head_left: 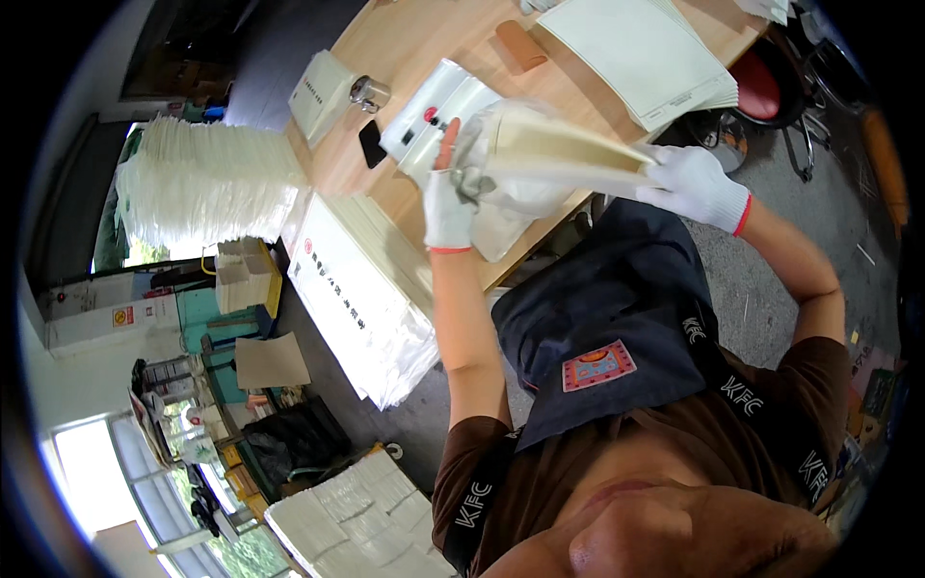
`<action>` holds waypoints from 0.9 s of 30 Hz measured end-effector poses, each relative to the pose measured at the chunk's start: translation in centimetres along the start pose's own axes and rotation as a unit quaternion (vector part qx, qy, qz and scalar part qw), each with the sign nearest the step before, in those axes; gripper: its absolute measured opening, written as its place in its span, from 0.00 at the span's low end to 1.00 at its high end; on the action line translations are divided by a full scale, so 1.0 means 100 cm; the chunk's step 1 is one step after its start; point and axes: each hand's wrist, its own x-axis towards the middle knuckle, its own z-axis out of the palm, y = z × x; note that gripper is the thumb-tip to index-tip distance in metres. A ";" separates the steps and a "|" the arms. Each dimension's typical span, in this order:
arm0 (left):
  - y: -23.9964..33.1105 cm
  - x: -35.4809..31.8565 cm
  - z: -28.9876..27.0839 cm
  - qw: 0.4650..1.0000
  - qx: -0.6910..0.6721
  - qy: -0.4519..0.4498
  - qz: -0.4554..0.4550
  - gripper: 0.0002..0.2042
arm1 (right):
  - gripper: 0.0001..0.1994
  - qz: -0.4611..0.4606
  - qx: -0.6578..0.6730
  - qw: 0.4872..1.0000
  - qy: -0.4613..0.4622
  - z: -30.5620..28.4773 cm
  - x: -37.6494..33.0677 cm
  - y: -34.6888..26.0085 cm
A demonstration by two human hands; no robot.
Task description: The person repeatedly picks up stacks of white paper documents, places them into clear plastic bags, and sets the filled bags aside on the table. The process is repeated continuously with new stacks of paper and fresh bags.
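Observation:
Above the front edge of the wooden table (409, 197), my two hands hold a cream paper piece (568, 154) that gapes like an opened bag. It is smeared by motion, so its exact kind is unclear. My left hand (451, 197), in a white glove with a finger showing bare, closes at its left end beside crumpled clear plastic (515, 207). My right hand (699, 188), in a red-cuffed white glove, pinches its right end. Just beyond my left hand lies a white printed packet (434, 114).
A black phone (372, 144), metal cup (369, 93), white box (323, 96), brown block (520, 46) and large white sheets (641, 58) lie on the table. Tall paper stacks (207, 183) and printed sheets (337, 279) stand left. A red-seated chair (756, 89) is at right.

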 end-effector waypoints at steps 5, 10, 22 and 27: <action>-0.027 -0.044 0.074 0.939 0.336 0.049 0.056 0.26 | 0.17 0.016 -0.049 0.985 -0.165 0.023 0.050 -0.020; -0.139 -0.112 0.064 0.774 0.541 0.107 0.310 0.13 | 0.11 0.182 0.505 0.834 -0.128 0.093 0.061 0.013; -0.095 -0.034 0.089 0.764 0.592 0.130 0.220 0.14 | 0.16 0.029 -0.053 0.998 -0.002 0.152 0.097 -0.048; -0.139 -0.089 0.035 0.772 0.569 0.215 0.183 0.04 | 0.28 -0.003 0.016 0.992 0.123 0.125 0.017 -0.067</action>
